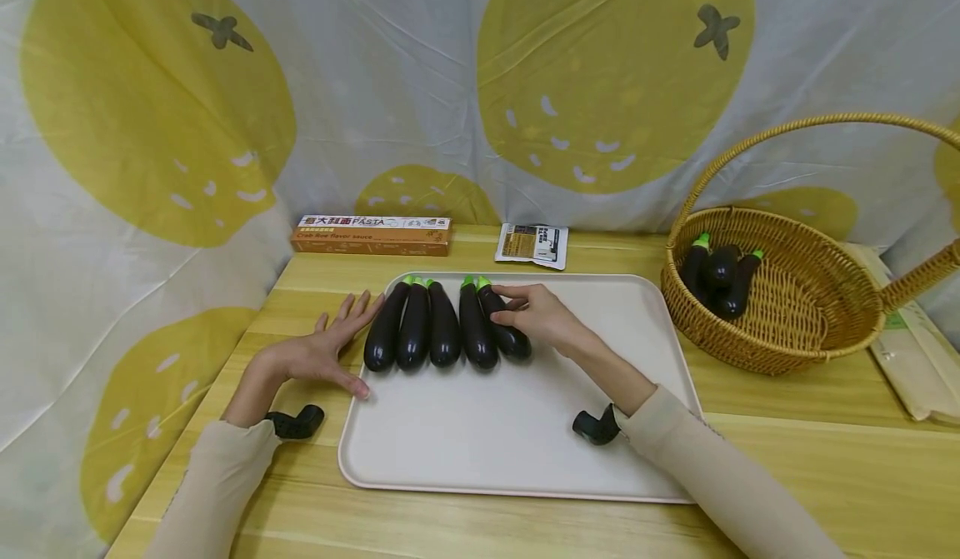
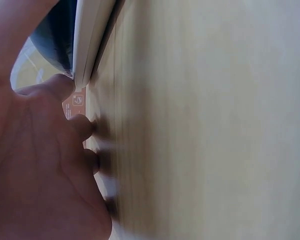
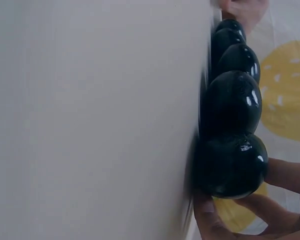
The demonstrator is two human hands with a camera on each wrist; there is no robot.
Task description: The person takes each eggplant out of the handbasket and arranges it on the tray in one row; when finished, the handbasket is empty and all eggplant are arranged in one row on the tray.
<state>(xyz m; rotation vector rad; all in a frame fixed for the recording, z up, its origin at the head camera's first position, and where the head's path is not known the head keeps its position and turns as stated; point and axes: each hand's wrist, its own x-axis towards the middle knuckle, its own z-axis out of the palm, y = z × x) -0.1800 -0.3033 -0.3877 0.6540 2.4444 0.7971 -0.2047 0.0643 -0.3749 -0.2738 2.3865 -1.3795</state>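
Observation:
Several dark eggplants [image 1: 413,330] with green stem ends lie side by side on a white tray [image 1: 480,442]. My right hand [image 1: 546,317] holds the rightmost eggplant [image 1: 512,338], and in the right wrist view its thumb and fingers [image 3: 285,175] lie around that eggplant [image 3: 232,167]. At the tray's left edge, my left hand [image 1: 318,352] has its fingers spread, next to the leftmost eggplant [image 1: 384,338]. The left wrist view shows the left palm [image 2: 35,155], with the fingertips by the tray rim and the table; contact with the eggplant cannot be told.
A wicker basket [image 1: 787,338] with a tall handle stands to the right, holding 3 eggplants [image 1: 720,267]. Behind the tray are a pasta box [image 1: 371,237] and a small packet [image 1: 532,246]. A flat beige package [image 1: 918,359] lies beyond the basket. Lemon-patterned cloth hangs behind.

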